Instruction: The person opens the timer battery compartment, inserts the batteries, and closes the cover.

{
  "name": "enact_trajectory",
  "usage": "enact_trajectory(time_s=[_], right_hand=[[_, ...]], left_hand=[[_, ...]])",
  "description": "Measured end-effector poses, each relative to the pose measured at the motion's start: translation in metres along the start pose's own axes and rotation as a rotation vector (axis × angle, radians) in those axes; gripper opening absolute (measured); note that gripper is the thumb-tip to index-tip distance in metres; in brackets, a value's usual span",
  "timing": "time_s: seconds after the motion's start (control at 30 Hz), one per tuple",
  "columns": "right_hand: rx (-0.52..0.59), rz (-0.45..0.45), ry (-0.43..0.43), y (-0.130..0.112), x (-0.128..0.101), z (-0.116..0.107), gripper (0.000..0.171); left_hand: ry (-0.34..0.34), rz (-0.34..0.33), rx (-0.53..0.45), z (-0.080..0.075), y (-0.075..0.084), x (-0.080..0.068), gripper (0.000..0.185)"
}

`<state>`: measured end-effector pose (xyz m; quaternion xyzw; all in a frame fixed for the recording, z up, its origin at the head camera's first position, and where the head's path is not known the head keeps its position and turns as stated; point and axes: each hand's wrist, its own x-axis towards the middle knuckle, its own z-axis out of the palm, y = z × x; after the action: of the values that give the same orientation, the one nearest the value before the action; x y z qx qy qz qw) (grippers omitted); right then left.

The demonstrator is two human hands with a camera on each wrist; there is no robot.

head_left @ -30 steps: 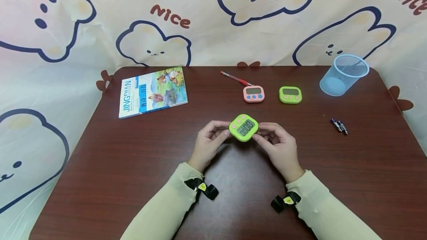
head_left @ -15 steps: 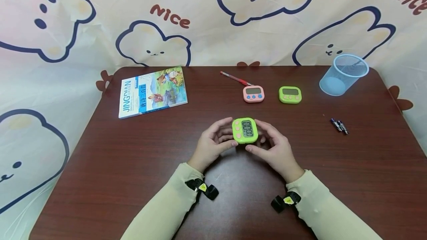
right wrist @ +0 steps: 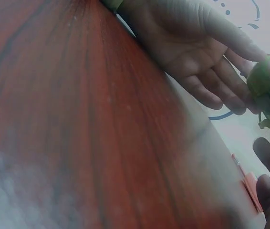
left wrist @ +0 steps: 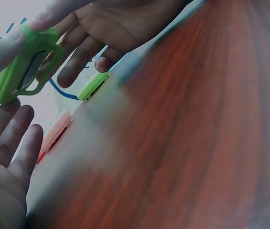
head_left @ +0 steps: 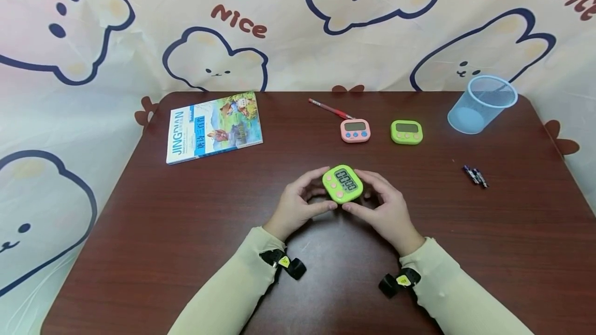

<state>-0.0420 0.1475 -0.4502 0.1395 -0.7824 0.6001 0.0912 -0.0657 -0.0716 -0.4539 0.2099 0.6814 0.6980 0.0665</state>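
A light-green digital timer [head_left: 342, 184] with pink buttons is held up over the table's middle, its screen facing up and its buttons toward the lower left. My left hand [head_left: 300, 201] pinches its left side, thumb at the near edge and fingers behind. From the right, my right hand [head_left: 384, 207] holds it the same way, with the thumb at the near corner. In the left wrist view, the timer [left wrist: 8, 81] shows a looped green part standing off its body. The right wrist view catches only part of the timer [right wrist: 259, 78] at the edge.
Behind the hands lie a pink timer [head_left: 355, 132], a second green timer [head_left: 406, 133] and a red pen [head_left: 328, 108]. A book [head_left: 214, 129] lies back left. At right are a blue mesh cup [head_left: 470, 112] and small dark batteries [head_left: 475, 176].
The timer has turned counterclockwise between my hands, its buttons moving from upper left to lower left. Both thumbs have shifted toward its near edge.
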Motion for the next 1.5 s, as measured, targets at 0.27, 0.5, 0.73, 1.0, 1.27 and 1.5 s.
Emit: enact_trajectory(time_s=[0.27,0.5,0.73,1.0,1.27,1.5], right_hand=[[0.018,0.038,0.157,-0.001,0.003,-0.002,0.042],[0.048,-0.002,0.147,-0.002,0.003,-0.002,0.036],[0.032,0.01,0.107,0.0,0.004,-0.005,0.047],[0.028,0.062,0.099,0.001,0.006,-0.002,0.045],[-0.014,0.107,0.084,0.006,0.018,0.012,0.053],[-0.105,0.098,0.052,0.014,0.048,0.032,0.054]], left_hand=[[0.168,0.122,-0.018,0.001,-0.001,0.003,0.042],[0.247,0.148,0.022,0.0,-0.002,0.004,0.027],[0.183,0.099,-0.03,0.0,0.0,0.004,0.044],[0.137,0.086,0.016,0.0,0.0,0.003,0.05],[0.175,0.053,0.079,-0.003,-0.003,0.009,0.057],[0.326,-0.011,0.206,-0.015,-0.009,0.025,0.056]])
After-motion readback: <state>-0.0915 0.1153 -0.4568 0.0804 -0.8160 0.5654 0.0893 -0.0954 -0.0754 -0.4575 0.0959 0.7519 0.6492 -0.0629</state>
